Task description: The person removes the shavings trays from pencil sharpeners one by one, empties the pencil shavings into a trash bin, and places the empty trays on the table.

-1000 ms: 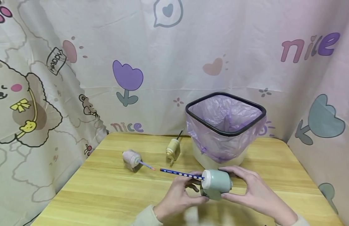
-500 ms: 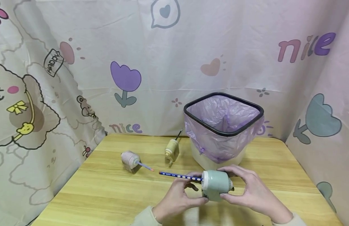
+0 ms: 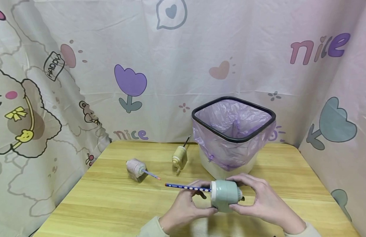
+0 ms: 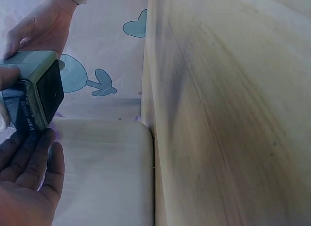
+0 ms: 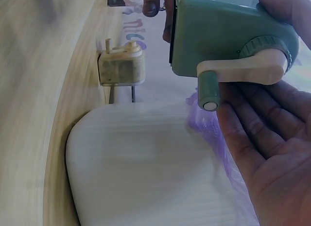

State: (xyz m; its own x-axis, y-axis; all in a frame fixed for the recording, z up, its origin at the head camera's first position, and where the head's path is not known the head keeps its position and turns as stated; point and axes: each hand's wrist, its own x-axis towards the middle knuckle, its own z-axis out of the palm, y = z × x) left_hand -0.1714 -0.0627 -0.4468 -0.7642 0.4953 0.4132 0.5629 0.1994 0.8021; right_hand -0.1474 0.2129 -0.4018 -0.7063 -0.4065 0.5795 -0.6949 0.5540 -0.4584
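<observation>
Both hands hold a green hand-crank pencil sharpener (image 3: 225,195) above the front part of the table. A blue pencil (image 3: 187,188) with pale oval spots sticks out of its white end, pointing left. My left hand (image 3: 187,205) grips the white-end side between thumb and fingers. My right hand (image 3: 264,204) holds the crank-end side, thumb and fingers on opposite faces. In the right wrist view the pale crank arm (image 5: 243,70) with its green knob hangs near the right fingers. The dark base (image 4: 50,90) of the sharpener shows in the left wrist view.
A pink sharpener (image 3: 136,168) with a purple pencil lies left on the wooden table (image 3: 112,204). Behind it stands a yellow sharpener (image 3: 180,157) with a dark pencil. A bin (image 3: 227,164) with a purple liner rises close behind the hands. A printed curtain (image 3: 171,65) surrounds the table.
The green sharpener and its pencil have sunk slightly, and the pencil lies more nearly level. The head view has drifted a little to the right. Both hands keep their hold.
</observation>
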